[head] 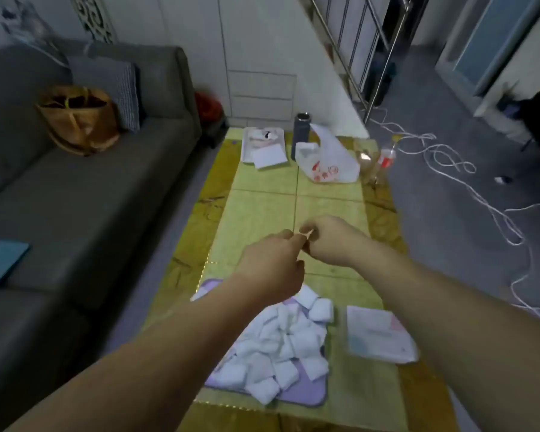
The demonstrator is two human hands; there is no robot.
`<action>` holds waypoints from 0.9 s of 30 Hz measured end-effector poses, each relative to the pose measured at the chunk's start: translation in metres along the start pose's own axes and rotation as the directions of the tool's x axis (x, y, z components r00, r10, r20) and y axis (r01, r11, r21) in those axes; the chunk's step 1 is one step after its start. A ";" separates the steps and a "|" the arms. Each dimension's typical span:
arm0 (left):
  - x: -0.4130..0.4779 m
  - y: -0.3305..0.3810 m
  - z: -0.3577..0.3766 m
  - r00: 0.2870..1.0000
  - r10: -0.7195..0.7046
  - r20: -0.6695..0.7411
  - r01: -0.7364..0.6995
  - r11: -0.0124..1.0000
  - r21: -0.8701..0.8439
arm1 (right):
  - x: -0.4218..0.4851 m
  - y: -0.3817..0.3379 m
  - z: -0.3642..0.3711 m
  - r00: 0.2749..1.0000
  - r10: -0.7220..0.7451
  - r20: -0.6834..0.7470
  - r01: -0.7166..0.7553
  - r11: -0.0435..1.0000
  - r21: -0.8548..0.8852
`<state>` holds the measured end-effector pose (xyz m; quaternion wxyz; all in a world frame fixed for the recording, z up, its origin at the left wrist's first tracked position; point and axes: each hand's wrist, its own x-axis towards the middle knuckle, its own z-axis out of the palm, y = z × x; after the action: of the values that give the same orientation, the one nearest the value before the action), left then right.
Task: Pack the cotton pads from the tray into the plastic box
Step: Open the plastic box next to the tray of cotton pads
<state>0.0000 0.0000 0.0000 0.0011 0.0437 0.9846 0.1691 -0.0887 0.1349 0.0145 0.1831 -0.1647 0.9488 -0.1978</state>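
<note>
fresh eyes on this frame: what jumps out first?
A heap of white cotton pads on the lavender tray, at the near edge of the table, grabs the eye first. Beyond it, mid-table, the left hand and right hand meet, both pinching a small pale scrap, too blurred to identify. The plastic box lies just right of the lavender tray.

Both arms fwd; L hand (272, 269) & R hand (332, 241) fingertips meet, pinching small pale bit (308, 234).

Two hands (272, 269) (331, 241) – one purple tray (309, 397) – one plastic bag (328, 160).
</note>
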 end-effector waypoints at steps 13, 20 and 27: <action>-0.022 -0.060 0.287 0.972 0.184 -0.146 -0.188 0.982 -0.011 | 0.027 0.177 0.253 0.959 0.043 -0.281 -0.174 0.869 -0.462; -0.051 -0.039 0.329 0.912 0.324 -0.253 -0.320 0.946 0.058 | -0.019 0.211 0.283 0.871 0.270 -0.411 -0.378 0.903 -0.207; -0.114 -0.041 0.329 0.940 0.339 -0.047 -0.335 0.940 0.066 | -0.059 0.173 0.289 0.904 0.265 -0.336 -0.264 0.963 0.049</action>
<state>0.1157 0.0609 -0.3254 -0.0577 0.2068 0.9667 0.1397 0.0412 0.2165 -0.2909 0.0421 0.0021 0.9793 -0.1978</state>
